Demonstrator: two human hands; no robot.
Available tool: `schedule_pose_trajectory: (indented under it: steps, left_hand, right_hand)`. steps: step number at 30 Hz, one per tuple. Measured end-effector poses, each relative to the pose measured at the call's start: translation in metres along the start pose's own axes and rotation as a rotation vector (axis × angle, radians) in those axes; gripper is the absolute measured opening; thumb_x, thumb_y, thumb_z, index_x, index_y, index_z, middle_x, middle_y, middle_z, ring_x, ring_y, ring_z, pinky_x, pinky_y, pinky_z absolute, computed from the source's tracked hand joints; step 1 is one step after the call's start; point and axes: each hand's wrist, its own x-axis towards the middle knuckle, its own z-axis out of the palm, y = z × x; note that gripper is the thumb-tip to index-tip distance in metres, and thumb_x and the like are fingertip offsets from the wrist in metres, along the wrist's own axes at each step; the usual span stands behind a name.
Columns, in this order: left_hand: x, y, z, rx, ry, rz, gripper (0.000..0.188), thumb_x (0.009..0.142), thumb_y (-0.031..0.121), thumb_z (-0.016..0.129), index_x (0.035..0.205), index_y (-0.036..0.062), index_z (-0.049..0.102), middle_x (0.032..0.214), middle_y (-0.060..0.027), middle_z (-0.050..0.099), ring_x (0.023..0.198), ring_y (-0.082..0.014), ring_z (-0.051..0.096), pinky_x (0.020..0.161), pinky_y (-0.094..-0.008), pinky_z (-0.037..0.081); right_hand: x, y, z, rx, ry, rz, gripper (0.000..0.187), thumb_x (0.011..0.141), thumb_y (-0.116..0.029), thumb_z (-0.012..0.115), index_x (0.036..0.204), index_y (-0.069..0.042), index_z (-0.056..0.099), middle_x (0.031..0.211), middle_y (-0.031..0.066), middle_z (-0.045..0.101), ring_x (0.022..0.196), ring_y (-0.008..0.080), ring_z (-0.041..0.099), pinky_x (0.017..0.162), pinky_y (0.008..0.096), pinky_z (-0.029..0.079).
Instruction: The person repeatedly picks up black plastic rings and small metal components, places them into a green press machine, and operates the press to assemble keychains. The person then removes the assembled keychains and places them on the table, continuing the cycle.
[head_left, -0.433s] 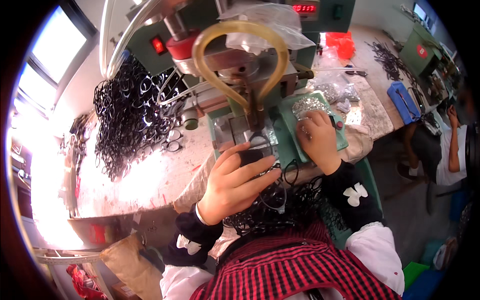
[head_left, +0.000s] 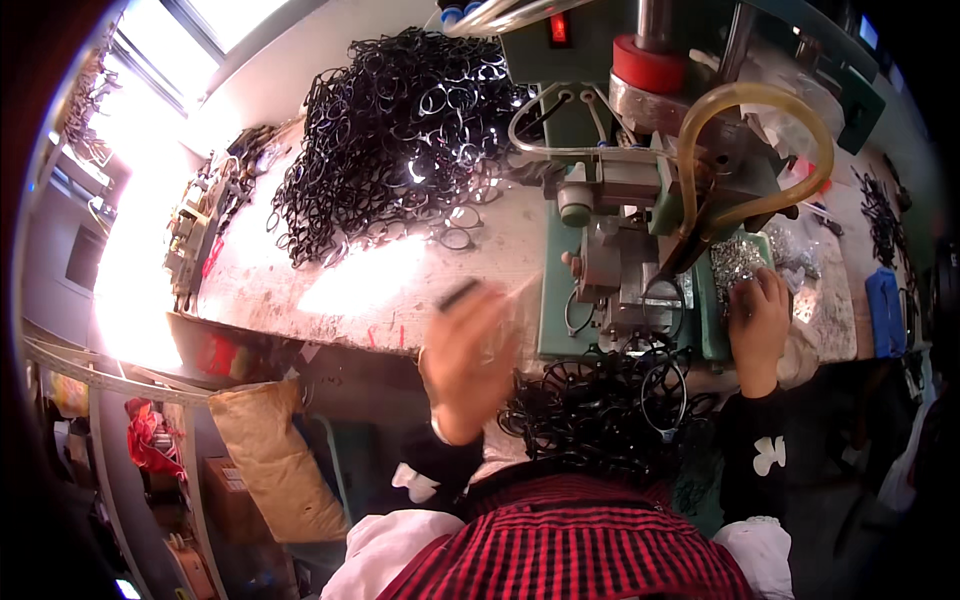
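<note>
Left hand (head_left: pixel 468 360) blurred over desk (head_left: pixel 390 310) edge, grip unclear. Right hand (head_left: pixel 760 325) curled at small metal parts (head_left: pixel 735 258) in green tray (head_left: pixel 712 325), hold unclear. Black rings (head_left: pixel 575 410) heaped before press (head_left: pixel 625 180).

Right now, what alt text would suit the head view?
A person's right hand is at small silvery parts beside a green machine; the left hand, blurred, is near the front edge of the worktable. Black rings lie heaped farther back.

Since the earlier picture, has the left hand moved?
Yes: the left hand has moved leftward, away from the machine.
</note>
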Motion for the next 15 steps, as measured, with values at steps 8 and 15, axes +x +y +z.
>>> schedule_pose_trajectory:
  steps: [8, 15]
  left_hand:
    - [0.074, -0.138, -0.009, 0.342, 0.047, -0.069, 0.005, 0.084, 0.008, 0.074, 0.089, 0.0066, 0.075, 0.109, -0.0078, 0.071, 0.095, -0.0285, 0.064, 0.09, -0.0391, 0.047]
    - [0.012, -0.255, 0.068, 0.707, -0.137, -0.219, 0.014, 0.075, 0.02, 0.076, 0.088, 0.0143, 0.071, 0.084, -0.0095, 0.063, 0.088, -0.0339, 0.061, 0.082, -0.0463, 0.047]
  right_hand:
    - [0.008, -0.004, -0.005, 0.322, 0.141, 0.252, 0.006, 0.088, -0.005, 0.071, 0.095, -0.005, 0.071, 0.086, 0.0122, 0.069, 0.081, 0.034, 0.065, 0.074, 0.0436, 0.05]
    - [-0.003, 0.001, -0.011, 0.416, 0.111, 0.358, 0.011, 0.087, -0.006, 0.07, 0.098, -0.004, 0.074, 0.094, 0.0154, 0.073, 0.09, 0.0337, 0.07, 0.079, 0.0395, 0.054]
